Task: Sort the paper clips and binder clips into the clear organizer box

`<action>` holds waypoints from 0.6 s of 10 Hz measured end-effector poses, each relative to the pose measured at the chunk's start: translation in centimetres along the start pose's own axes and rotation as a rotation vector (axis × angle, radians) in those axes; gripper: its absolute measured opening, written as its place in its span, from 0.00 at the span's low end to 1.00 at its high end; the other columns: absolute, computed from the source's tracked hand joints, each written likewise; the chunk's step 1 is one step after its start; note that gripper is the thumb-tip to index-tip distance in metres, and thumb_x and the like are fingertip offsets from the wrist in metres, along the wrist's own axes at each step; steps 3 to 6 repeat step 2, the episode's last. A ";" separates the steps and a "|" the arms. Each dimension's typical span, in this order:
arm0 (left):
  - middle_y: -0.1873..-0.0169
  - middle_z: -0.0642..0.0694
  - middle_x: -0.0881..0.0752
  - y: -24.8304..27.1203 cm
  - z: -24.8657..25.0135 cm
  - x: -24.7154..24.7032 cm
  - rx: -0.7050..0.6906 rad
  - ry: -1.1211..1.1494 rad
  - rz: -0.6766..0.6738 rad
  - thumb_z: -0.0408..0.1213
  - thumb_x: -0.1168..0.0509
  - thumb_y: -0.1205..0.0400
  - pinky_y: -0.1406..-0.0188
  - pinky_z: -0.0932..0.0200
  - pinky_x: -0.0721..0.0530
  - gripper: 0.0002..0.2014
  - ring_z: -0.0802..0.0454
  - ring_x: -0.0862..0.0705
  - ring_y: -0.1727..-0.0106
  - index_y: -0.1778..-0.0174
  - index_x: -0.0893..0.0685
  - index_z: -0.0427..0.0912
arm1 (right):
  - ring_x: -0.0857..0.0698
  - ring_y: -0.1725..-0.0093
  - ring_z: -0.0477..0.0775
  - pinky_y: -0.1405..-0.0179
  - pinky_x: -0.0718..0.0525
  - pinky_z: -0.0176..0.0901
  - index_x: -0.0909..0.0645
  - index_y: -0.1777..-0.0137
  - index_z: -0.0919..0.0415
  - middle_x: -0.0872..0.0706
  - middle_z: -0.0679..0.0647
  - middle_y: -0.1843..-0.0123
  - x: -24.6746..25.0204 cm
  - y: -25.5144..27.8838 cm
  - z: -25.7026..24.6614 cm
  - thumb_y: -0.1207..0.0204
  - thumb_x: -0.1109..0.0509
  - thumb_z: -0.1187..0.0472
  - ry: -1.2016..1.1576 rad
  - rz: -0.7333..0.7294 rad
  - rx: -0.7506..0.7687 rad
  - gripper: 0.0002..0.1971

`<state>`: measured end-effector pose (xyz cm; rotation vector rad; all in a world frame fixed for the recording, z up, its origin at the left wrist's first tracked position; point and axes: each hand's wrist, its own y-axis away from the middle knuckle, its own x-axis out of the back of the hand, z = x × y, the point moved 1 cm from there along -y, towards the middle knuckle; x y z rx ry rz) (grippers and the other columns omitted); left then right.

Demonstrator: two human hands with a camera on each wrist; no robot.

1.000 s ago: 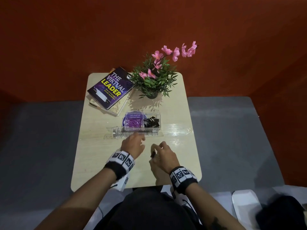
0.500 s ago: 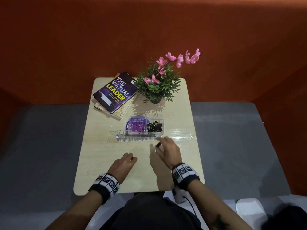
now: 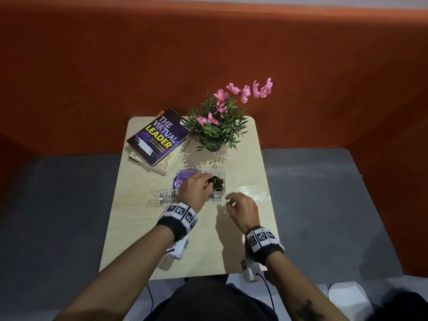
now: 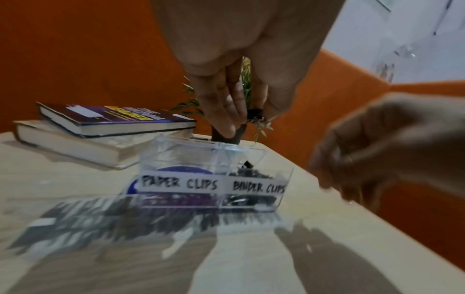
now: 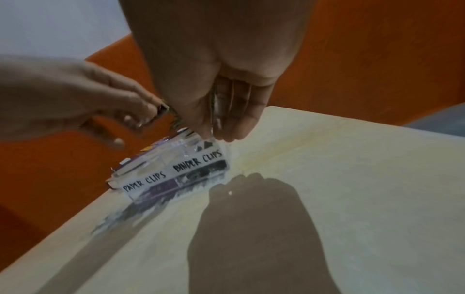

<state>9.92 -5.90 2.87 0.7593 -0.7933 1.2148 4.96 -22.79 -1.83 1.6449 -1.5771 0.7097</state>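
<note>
The left hand [image 3: 193,188] pinches a black binder clip [image 4: 254,115] directly above the clear organizer box [image 4: 251,185], over its BINDER CLIPS compartment for release, while the right hand [image 3: 243,208], fingers loosely curled and empty, hovers just beside the box.

A pale wooden table [image 3: 143,228] stands before an orange wall. At its far edge lie two stacked books, the top one a purple-covered book [image 3: 159,136] titled "The Virtual Leader", just beside a potted green plant with pink flowers [image 3: 220,121]. Nearer sits a clear plastic organizer box [image 3: 221,176] with black binder clips [image 3: 217,183] in its right compartment. The left hand [image 3: 193,189] reaches over the box, fingers curled above the clips. The right hand [image 3: 243,208] hovers just right of it, fingers loosely bent
</note>
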 end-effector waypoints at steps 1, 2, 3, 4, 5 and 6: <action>0.43 0.41 0.15 -1.1 1.4 0.1 0.012 -0.029 -0.002 0.40 0.34 0.18 0.59 0.49 0.15 0.14 0.40 0.15 0.51 0.36 0.17 0.47 | 0.13 0.60 0.52 0.62 0.17 0.43 0.13 0.49 0.53 0.10 0.51 0.55 -0.3 1.9 1.7 0.26 0.30 0.62 0.030 -0.063 -0.036 0.08; 0.42 0.42 0.15 -0.2 0.4 -0.9 0.016 -0.020 -0.022 0.34 0.36 0.18 0.59 0.51 0.13 0.11 0.43 0.13 0.55 0.42 0.15 0.45 | 0.13 0.60 0.50 0.61 0.15 0.45 0.14 0.49 0.52 0.11 0.49 0.57 -0.1 3.6 3.8 0.25 0.29 0.61 0.013 -0.066 -0.051 0.07; 0.42 0.42 0.15 -0.2 0.4 -0.9 0.016 -0.020 -0.022 0.34 0.36 0.18 0.59 0.51 0.13 0.11 0.43 0.13 0.55 0.42 0.15 0.45 | 0.13 0.60 0.50 0.61 0.15 0.45 0.14 0.49 0.52 0.11 0.49 0.57 -0.1 3.6 3.8 0.25 0.29 0.61 0.013 -0.066 -0.051 0.07; 0.42 0.42 0.15 -0.2 0.4 -0.9 0.016 -0.020 -0.022 0.34 0.36 0.18 0.59 0.51 0.13 0.11 0.43 0.13 0.55 0.42 0.15 0.45 | 0.13 0.60 0.50 0.61 0.15 0.45 0.14 0.49 0.52 0.11 0.49 0.57 -0.1 3.6 3.8 0.25 0.29 0.61 0.013 -0.066 -0.051 0.07; 0.42 0.42 0.15 -0.2 0.4 -0.9 0.016 -0.020 -0.022 0.34 0.36 0.18 0.59 0.51 0.13 0.11 0.43 0.13 0.55 0.42 0.15 0.45 | 0.13 0.60 0.50 0.61 0.15 0.45 0.14 0.49 0.52 0.11 0.49 0.57 -0.1 3.6 3.8 0.25 0.29 0.61 0.013 -0.066 -0.051 0.07; 0.42 0.42 0.15 -0.2 0.4 -0.9 0.016 -0.020 -0.022 0.34 0.36 0.18 0.59 0.51 0.13 0.11 0.43 0.13 0.55 0.42 0.15 0.45 | 0.13 0.60 0.50 0.61 0.15 0.45 0.14 0.49 0.52 0.11 0.49 0.57 -0.1 3.6 3.8 0.25 0.29 0.61 0.013 -0.066 -0.051 0.07</action>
